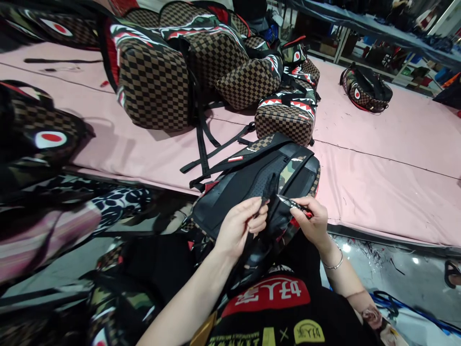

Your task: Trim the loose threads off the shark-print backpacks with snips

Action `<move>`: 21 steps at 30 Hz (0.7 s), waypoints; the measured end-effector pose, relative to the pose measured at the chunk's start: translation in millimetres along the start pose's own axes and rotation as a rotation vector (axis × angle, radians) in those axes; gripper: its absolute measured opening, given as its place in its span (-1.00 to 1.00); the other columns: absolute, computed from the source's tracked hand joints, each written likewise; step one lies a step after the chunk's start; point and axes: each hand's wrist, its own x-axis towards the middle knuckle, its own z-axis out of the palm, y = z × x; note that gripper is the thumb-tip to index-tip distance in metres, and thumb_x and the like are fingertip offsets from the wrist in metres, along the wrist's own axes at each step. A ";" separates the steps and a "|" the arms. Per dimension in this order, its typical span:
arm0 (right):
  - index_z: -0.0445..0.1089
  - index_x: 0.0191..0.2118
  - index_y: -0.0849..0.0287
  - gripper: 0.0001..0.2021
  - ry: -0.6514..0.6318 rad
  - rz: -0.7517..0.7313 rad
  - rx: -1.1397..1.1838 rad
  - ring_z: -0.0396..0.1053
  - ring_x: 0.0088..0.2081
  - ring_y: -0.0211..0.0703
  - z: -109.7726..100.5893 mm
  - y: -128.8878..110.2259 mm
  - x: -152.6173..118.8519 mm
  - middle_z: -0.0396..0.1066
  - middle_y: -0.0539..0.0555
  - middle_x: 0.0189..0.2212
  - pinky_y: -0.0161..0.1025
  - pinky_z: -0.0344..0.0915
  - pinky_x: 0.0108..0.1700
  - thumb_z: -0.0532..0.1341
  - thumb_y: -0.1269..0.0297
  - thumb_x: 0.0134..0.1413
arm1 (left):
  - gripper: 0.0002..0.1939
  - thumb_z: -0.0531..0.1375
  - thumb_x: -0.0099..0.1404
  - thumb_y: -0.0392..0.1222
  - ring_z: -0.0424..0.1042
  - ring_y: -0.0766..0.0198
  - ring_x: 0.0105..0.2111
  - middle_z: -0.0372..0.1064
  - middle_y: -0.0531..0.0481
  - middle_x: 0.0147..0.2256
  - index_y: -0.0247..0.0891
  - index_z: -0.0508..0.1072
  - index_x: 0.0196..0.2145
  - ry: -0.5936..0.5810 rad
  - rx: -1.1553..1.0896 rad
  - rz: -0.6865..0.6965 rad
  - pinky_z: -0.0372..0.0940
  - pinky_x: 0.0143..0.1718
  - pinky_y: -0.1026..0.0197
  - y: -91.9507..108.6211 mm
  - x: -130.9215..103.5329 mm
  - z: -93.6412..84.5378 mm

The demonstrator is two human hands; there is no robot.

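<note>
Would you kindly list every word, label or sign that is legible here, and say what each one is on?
Red patch on the black shirt: white characters, seen upside down, not legible.
Yellow print at the shirt's lower edge: too small and cut off to read.
Red tag on the backpack: too blurred to read.

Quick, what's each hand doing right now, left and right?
Left hand: closed, pinching a black strap on the backpack.
Right hand: closed, holding a small tool; what kind cannot be told.
</note>
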 end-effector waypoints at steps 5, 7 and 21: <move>0.33 -0.19 0.19 -0.71 0.057 0.378 0.509 0.08 -0.60 -0.42 14.8 14.3 -0.5 0.25 -0.02 -0.52 -0.42 0.06 -0.57 0.21 0.12 0.01 | -0.92 0.02 0.14 -0.47 -0.05 0.63 -0.80 -0.02 0.17 -0.65 -0.46 0.29 -0.45 -0.199 -0.388 -0.406 -0.10 -0.81 0.57 -7.9 3.1 -1.5; 0.33 -0.27 0.23 -0.65 -0.058 0.484 0.620 0.04 -0.63 -0.43 20.5 15.6 4.3 0.21 -0.05 -0.59 -0.42 0.03 -0.59 0.28 0.07 -0.12 | -0.94 0.06 0.15 -0.40 -0.10 0.64 -0.80 -0.04 0.17 -0.65 -0.45 0.30 -0.45 -0.268 -0.334 -0.448 -0.13 -0.82 0.57 -17.6 1.9 0.3; 0.24 -0.23 0.23 -0.72 0.063 0.414 0.357 0.06 -0.59 -0.41 19.9 7.9 -2.4 0.14 -0.08 -0.61 -0.45 0.04 -0.57 0.14 0.11 0.05 | -0.57 0.35 -0.08 -0.05 0.38 0.37 -0.50 0.43 -0.04 -0.46 -0.37 0.48 -0.27 0.290 0.503 0.277 0.30 -0.41 0.37 -34.4 -5.6 -9.0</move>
